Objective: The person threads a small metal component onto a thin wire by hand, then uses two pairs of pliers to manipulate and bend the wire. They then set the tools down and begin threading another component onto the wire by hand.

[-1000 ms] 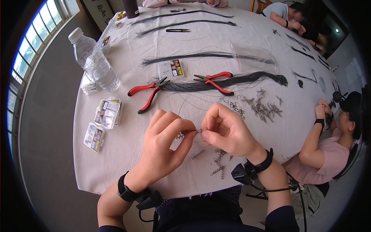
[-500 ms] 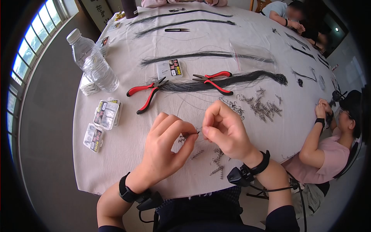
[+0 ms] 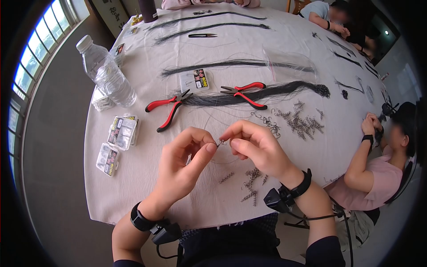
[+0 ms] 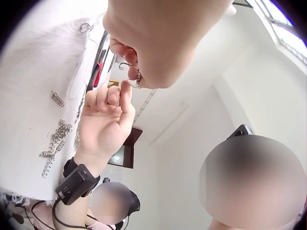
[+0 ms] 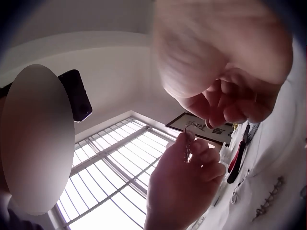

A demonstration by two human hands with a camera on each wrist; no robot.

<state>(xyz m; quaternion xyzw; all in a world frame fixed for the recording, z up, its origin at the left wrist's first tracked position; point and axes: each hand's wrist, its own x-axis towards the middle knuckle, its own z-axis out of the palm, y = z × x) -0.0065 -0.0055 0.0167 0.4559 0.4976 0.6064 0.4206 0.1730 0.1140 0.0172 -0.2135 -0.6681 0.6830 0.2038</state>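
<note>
In the head view my left hand (image 3: 184, 162) pinches a small metal fishhook (image 4: 124, 66) with a coiled wire spring (image 4: 138, 77) beside it, between thumb and index finger. The spring runs down along the left fingers in the right wrist view. My right hand (image 3: 258, 149) is just to the right, index fingertip at the metal piece and thumb apart from it, the other fingers loosely bent. Below the hands lie several loose springs (image 3: 250, 187). Beyond them are a heap of springs (image 3: 302, 122) and a cluster of hooks (image 3: 267, 123).
Two red-handled pliers (image 3: 171, 107) lie on a bundle of black line (image 3: 284, 91). To the left stand a water bottle (image 3: 109, 73) and small clear hook boxes (image 3: 122, 132). A plastic bag (image 3: 289, 64) lies farther back. Other people sit around the cloth-covered table (image 3: 147, 178).
My left hand has turned, bringing its thumb into view and the metal piece up at the fingertips. My right hand has shifted slightly left, its index finger now extended and parted from the thumb.
</note>
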